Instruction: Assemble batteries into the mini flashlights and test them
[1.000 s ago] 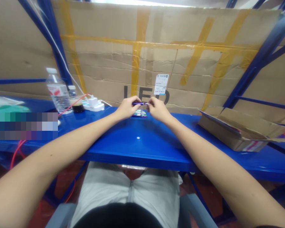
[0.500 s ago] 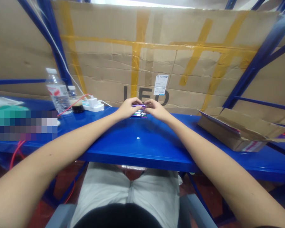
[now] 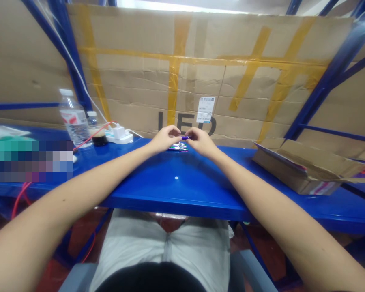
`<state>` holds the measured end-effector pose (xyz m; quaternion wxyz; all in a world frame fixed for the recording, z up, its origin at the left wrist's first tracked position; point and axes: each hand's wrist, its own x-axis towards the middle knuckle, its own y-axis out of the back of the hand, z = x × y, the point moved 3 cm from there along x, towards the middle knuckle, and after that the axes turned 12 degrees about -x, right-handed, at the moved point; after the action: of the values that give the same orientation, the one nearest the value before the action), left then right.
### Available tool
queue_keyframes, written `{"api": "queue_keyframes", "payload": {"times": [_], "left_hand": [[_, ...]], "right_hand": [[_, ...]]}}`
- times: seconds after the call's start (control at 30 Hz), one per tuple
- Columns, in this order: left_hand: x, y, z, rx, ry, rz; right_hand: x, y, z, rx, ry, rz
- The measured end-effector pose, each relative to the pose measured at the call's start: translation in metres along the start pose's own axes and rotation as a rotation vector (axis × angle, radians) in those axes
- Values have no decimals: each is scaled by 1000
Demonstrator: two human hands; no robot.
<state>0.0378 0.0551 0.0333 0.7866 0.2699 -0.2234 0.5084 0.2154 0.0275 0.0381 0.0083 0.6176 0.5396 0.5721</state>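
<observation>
My left hand (image 3: 167,138) and my right hand (image 3: 198,140) meet over the far part of the blue table (image 3: 170,190). Between their fingertips is a slim purple pen-like stick (image 3: 185,138), lying about level. Thumb and fingers of each hand pinch one end of it, so only its short middle stretch shows. Just below and behind the fingers, several shiny, slim pieces with purple, green and silver glints (image 3: 179,147) lie on the table in a small group. They are too small to make out exactly.
An open cardboard box (image 3: 304,170) stands at the right. To the left are a water bottle (image 3: 74,121), a small bottle of dark liquid (image 3: 97,132) and a white power strip (image 3: 121,137) with cables. A large cardboard sheet (image 3: 134,89) rises behind the table.
The purple stick has shifted to the right out of my left fingers and is less visible along its length. My right fingers have closed around its right end. The arms have barely moved.
</observation>
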Motion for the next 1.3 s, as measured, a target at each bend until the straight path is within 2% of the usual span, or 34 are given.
{"api": "queue_keyframes", "payload": {"times": [0.23,0.37,0.63,0.77,0.87,0.97,1.17,1.3], "left_hand": [[0,-2,4,-143,94,60],[0,-4,6,-208,84,63],[2,-6,3,-280,83,90],[5,-2,-1,-499,162,169],[5,2,-4,-687,312,133],[4,7,-4,-780,390,101],[2,11,-2,-845,399,108],[2,12,-2,-832,383,64]], "right_hand": [[-4,2,-6,-127,188,43],[-5,2,-9,-212,265,72],[-7,3,-13,-210,297,72],[-6,4,-13,-211,308,83],[-6,4,-14,-217,328,86],[-6,4,-18,-226,349,79],[-7,5,-25,-227,351,88],[-8,4,-25,-234,348,61]]}}
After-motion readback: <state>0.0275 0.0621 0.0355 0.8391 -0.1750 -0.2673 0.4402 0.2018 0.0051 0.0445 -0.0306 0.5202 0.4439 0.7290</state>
